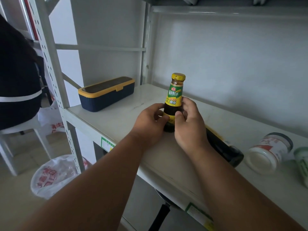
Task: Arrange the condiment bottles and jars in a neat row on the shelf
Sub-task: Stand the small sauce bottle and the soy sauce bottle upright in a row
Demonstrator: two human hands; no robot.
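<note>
From the head camera, both forearms reach forward over the shelf [116,120]. The left hand [148,124] and right hand [190,124] curl their fingers around the lower body of one upright sauce bottle [175,97], which stands on the shelf. Right of that bottle lie one dark bottle [225,147] on its side, one white jar [268,152] tipped over, and one green-white jar [302,164] at the edge. Left of it sits one blue box [106,95].
</note>
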